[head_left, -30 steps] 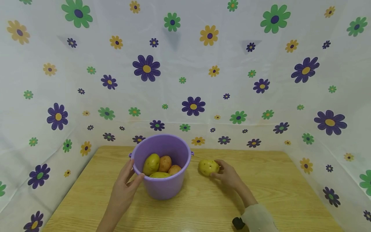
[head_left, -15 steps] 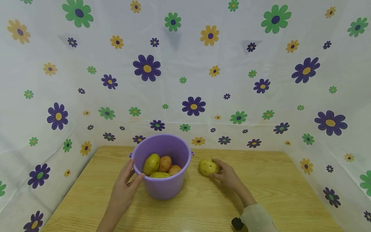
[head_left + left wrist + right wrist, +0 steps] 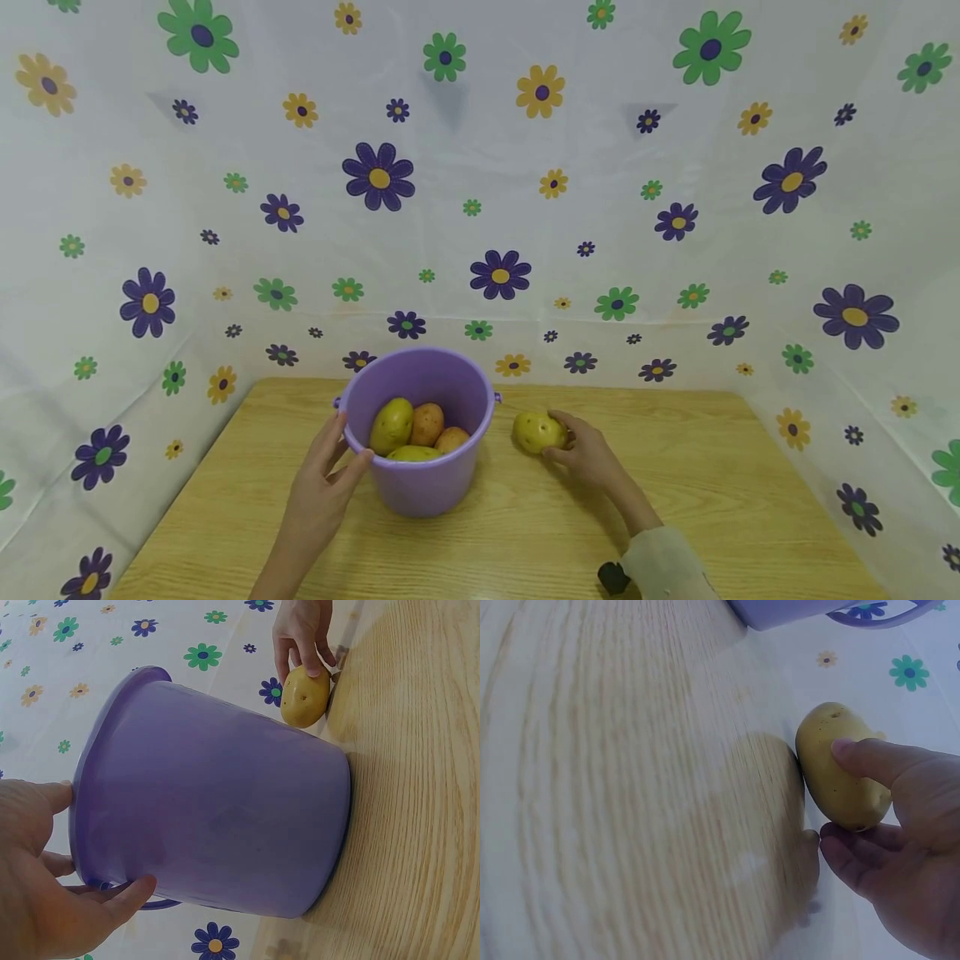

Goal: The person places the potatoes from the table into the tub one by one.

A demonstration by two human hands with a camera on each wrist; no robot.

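Note:
A purple bucket point(image 3: 427, 487) stands upright on the table, left of the middle. Inside it lie several potatoes, among them a yellow one point(image 3: 392, 425) and a reddish one point(image 3: 427, 423). My left hand point(image 3: 322, 483) rests its spread thumb and fingers against the outside of the bucket's near-left rim. To the right of the bucket, my right hand point(image 3: 588, 454) grips a yellow potato point(image 3: 538, 433) from its right side. In the right wrist view the thumb lies across this potato point(image 3: 832, 780), with fingers around its lower end. It appears to rest on the tabletop.
The wooden table point(image 3: 697, 467) extends around the bucket. A white cloth with printed flowers point(image 3: 600, 250) hangs behind and along both sides. Beside the right sleeve point(image 3: 667, 567) is a small black object point(image 3: 615, 577). The bucket's purple handle point(image 3: 896, 616) shows in the right wrist view.

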